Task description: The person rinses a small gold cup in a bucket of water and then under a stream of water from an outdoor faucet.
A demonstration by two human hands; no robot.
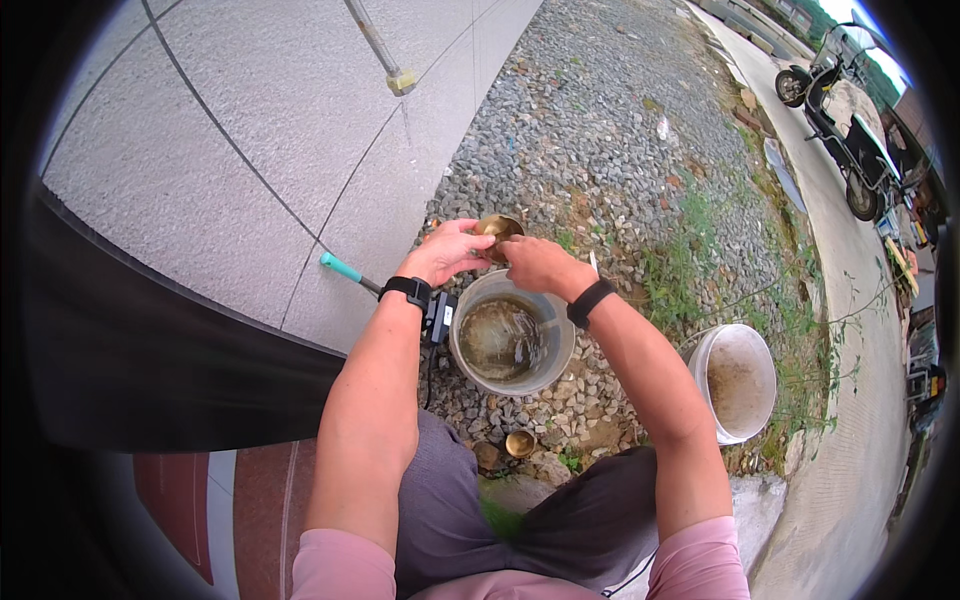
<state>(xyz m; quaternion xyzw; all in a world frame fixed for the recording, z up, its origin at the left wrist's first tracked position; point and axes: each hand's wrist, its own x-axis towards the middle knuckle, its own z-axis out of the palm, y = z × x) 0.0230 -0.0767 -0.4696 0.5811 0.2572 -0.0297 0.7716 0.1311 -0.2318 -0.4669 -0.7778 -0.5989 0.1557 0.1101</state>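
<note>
My left hand [451, 251] grips a brass-coloured metal bowl [498, 223] by its side, thumb near the rim. My right hand [546, 262] is at the bowl's near right side, its fingertips partly out of sight at the rim; whether they hold a cloth or scrubber cannot be made out. Both hands are just beyond the far rim of a plastic bucket [561, 352] that holds murky water. A smaller brass-coloured bowl [520, 443] sits on the stones between my knees.
A second white bucket [739, 382] stands tilted on the right by weeds. Left of me is a pale wall [247, 90] with a pipe [379, 45] and a teal-handled tool [341, 266] against it. Gravel [570, 135] covers the ground; a scooter [844, 127] is parked on the concrete path.
</note>
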